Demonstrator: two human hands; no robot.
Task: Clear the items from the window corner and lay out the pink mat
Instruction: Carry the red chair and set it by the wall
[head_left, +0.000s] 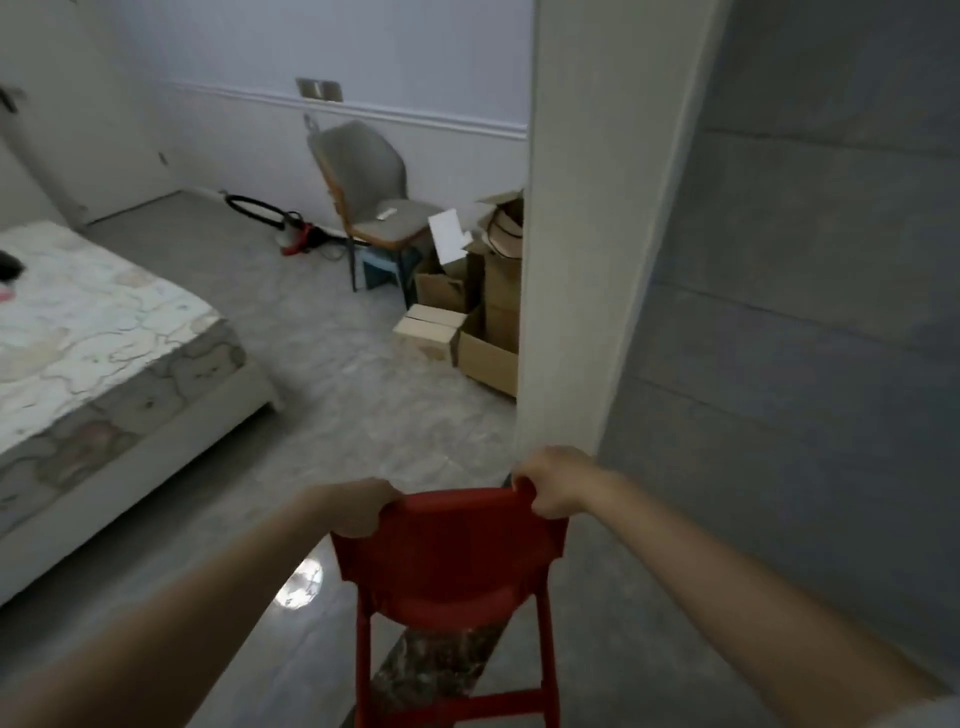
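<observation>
Red chair (447, 561): you hold it in front of you at the doorway, with the doorframe post (576, 234) just beyond; its backrest is uppermost and its long axis runs roughly upright, down toward the bottom edge.
Your left hand (358, 506): fingers wrapped tight over the left top corner of the backrest.
Your right hand (553, 480): fingers curled around the right top corner, thumb side up.
Cut off: the chair's lower legs pass out of view, so you cannot tell whether it touches the floor (332, 395).
Hard to make out: the small white item on the grey chair (371, 197); the red-and-white device (296, 236) on the floor near it.
Materials: the red chair is smooth moulded plastic; the floor is glossy grey tile; the mattress (88, 332) at left is quilted with a faded pattern; the cardboard boxes (478, 306) beside the post are open and stacked loosely.
</observation>
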